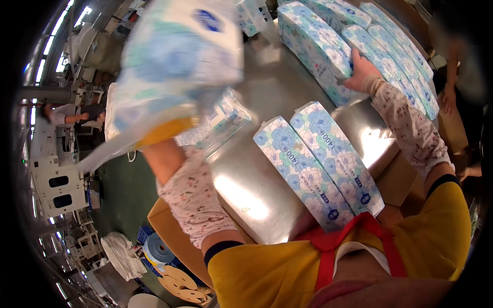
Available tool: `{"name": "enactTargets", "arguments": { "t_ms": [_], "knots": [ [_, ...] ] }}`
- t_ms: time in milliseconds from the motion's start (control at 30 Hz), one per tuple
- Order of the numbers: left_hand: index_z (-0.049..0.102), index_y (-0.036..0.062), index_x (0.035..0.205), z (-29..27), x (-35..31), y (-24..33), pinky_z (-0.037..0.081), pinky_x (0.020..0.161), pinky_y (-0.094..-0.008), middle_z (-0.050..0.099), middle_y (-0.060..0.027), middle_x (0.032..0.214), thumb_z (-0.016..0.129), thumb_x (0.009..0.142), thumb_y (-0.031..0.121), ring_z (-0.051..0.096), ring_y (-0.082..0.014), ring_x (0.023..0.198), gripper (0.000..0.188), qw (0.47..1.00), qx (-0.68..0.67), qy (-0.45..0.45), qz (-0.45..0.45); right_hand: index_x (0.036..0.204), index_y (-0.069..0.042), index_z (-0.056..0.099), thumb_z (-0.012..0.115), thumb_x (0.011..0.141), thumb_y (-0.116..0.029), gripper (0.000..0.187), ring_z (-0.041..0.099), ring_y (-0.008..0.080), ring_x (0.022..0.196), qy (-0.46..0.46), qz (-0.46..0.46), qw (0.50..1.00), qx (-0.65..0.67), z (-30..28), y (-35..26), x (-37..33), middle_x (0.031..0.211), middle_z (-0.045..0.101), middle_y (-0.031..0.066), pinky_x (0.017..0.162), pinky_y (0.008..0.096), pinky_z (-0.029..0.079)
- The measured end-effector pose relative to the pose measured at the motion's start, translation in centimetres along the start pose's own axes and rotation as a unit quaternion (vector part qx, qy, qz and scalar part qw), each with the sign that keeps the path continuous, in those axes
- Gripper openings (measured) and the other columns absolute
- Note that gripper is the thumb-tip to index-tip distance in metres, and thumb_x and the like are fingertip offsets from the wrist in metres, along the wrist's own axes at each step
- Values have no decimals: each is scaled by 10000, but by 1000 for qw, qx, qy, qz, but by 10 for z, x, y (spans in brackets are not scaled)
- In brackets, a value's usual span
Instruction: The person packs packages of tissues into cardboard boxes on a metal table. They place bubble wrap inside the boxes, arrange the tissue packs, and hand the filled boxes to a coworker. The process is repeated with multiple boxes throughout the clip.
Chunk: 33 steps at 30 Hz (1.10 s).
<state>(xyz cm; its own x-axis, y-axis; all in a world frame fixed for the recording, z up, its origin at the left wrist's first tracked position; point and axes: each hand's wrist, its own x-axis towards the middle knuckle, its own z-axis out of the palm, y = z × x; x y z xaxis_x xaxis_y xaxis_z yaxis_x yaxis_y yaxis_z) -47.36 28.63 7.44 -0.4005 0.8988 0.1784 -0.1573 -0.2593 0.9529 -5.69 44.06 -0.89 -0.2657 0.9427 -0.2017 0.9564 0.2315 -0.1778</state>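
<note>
At the upper left my left hand (163, 154) holds up a large plastic bag (179, 66) with a blue floral print. The bag is blurred, its clear edge hangs loose, and it hides my fingers. A yellow-orange patch shows low on it. My right hand (363, 73) reaches to the far right, thumb and fingers closed on the near end of a floral tissue pack (321, 49). Two more tissue packs, a left one (303, 172) and a right one (336, 156), lie side by side close to my body. Another pack (223, 120) rests partly behind the bag.
Several tissue packs (395, 59) lie in rows at the far right. The shiny metal tabletop (241, 197) has a cardboard box (172, 231) at its left edge. A blue crate (146, 236) and white cloth (123, 254) are on the floor. Other people are at left and right.
</note>
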Motion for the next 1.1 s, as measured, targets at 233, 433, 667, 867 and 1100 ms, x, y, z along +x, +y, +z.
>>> {"name": "enactTargets", "arguments": {
  "t_ms": [233,433,667,867,1100],
  "knots": [
    [307,58,1402,-14,-105,11,374,969,-557,421,-177,1341,469,924,431,479,-310,1159,628,964,1,254,-78,1382,30,254,766,586,-384,1033,564,347,1045,-256,-8,955,-149,-22,38,-175,1098,559,248,911,364,451],
    [209,3,1424,84,-274,-143,448,904,-352,423,-161,1318,626,847,229,477,-238,1155,747,924,-60,-22,-378,1307,-12,458,711,756,-326,682,595,264,1037,-309,-131,934,124,-22,66,-106,1118,609,198,864,352,482],
    [335,-38,1364,95,-320,-164,319,1035,-338,454,-120,1316,694,781,312,412,-228,1232,769,923,-65,-72,-373,1249,47,501,684,719,-155,596,627,197,886,-461,-66,720,515,114,125,-82,1098,628,146,791,326,507],
    [385,-33,1330,110,-318,-158,357,989,-332,484,-121,1265,673,791,255,455,-213,1162,675,944,-65,-69,-315,1275,47,479,667,703,-93,618,622,226,967,-475,28,532,700,136,122,-98,1173,601,162,833,339,506],
    [499,-27,1232,89,-260,-100,488,846,-321,573,-106,1142,784,725,138,590,-196,960,604,929,174,-233,-228,1256,-9,525,831,601,-98,728,577,203,1013,-203,-303,728,580,39,104,-129,1185,604,99,871,338,457]
  ]
}}
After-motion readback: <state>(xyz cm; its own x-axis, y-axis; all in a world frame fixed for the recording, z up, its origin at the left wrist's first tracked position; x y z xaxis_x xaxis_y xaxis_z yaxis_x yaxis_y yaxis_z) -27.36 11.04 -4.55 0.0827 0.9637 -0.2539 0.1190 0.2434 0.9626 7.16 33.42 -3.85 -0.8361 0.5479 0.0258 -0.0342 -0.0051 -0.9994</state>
